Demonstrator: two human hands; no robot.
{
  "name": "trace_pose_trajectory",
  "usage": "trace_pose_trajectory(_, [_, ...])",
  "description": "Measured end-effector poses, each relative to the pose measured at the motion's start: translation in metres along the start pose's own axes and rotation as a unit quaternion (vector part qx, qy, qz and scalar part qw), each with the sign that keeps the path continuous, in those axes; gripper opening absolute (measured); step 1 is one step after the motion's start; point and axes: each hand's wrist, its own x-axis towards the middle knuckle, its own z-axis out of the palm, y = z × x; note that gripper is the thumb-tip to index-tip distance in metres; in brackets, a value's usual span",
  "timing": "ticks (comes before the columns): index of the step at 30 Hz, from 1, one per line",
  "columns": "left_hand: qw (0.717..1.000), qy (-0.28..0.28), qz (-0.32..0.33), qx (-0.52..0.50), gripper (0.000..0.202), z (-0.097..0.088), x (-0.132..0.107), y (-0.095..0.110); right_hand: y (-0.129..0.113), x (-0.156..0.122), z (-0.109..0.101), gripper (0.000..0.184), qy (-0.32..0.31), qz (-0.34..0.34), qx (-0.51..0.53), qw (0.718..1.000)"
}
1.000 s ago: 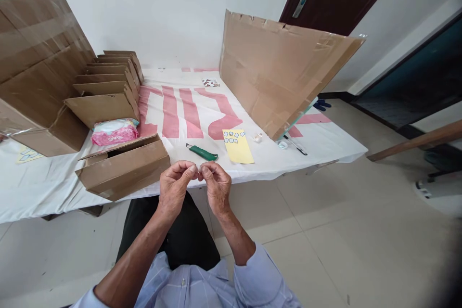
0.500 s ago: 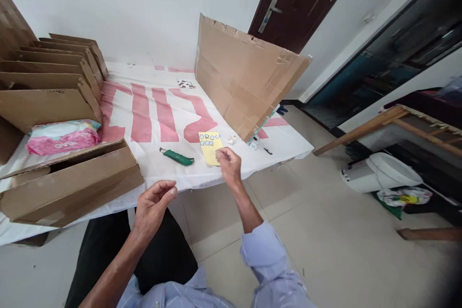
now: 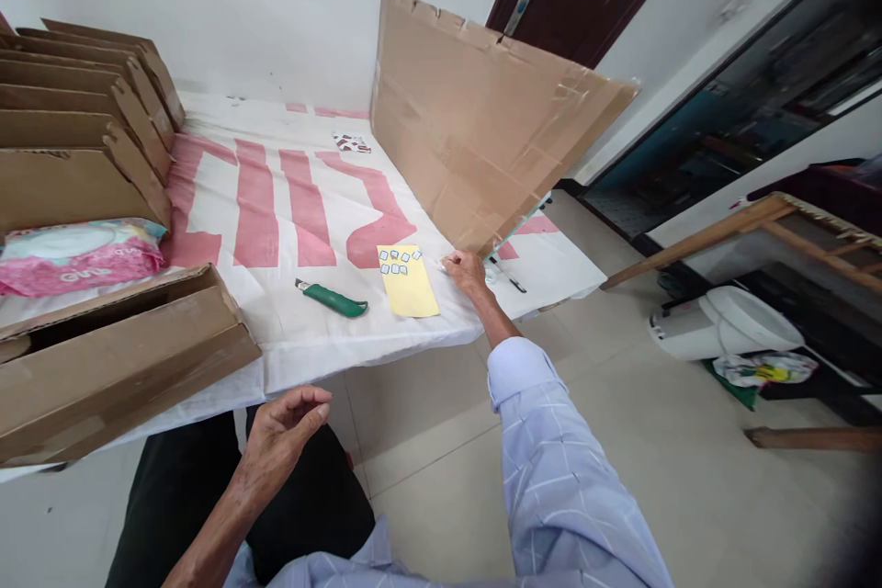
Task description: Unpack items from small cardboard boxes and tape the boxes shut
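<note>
My right hand (image 3: 466, 274) is down on the white cloth beside the yellow card, its fingertips pinched at a small pale bit (image 3: 443, 265) too small to name. Several small white pieces with dark outlines sit in rows on the upper part of the yellow card (image 3: 413, 296). A green utility knife (image 3: 333, 299) lies left of the card. My left hand (image 3: 286, 427) hovers in front of the table edge, above my lap. Its fingers are loosely curled with a gap to the thumb, and nothing shows between them.
A large cardboard sheet (image 3: 482, 119) stands tilted behind my right hand, with a pen (image 3: 508, 277) near its lower corner. Cardboard dividers (image 3: 69, 170), a pink wipes pack (image 3: 83, 259) and a long cardboard box (image 3: 130, 363) are at left. A patterned packet (image 3: 351, 142) lies farther back.
My right hand has moved right, from over the yellow card to the small pale bit beside it. The left hand sits slightly lower in view. My view has shifted a little.
</note>
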Motion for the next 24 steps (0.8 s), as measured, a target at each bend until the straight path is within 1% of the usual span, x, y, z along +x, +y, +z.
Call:
trace_pose_trajectory(5, [1.0,0.001,-0.005,-0.003,0.046,0.003,0.003,-0.004,0.015,0.007,0.006,0.019,0.0,0.004,-0.013,1.0])
trace_pose_trajectory(10, [1.0,-0.008,-0.004,-0.004,0.043,0.005,0.005,-0.008,0.022,0.014,0.008,0.012,0.01,-0.002,-0.01,1.0])
trace_pose_trajectory(12, [1.0,-0.008,0.003,0.001,0.041,0.005,0.006,-0.009,0.024,0.018,0.01,0.012,0.007,0.003,-0.004,1.0])
trace_pose_trajectory(15, [1.0,-0.007,0.007,0.014,0.038,0.006,0.006,-0.01,0.028,0.024,0.012,0.015,0.006,0.02,0.008,1.0])
trace_pose_trajectory(19, [1.0,-0.005,0.0,0.016,0.04,0.008,0.006,-0.014,0.032,0.03,0.014,0.021,0.013,0.046,0.024,0.999])
trace_pose_trajectory(24, [1.0,-0.017,-0.015,0.012,0.043,0.009,0.004,-0.018,0.033,0.022,0.017,0.04,0.031,0.054,0.04,0.997])
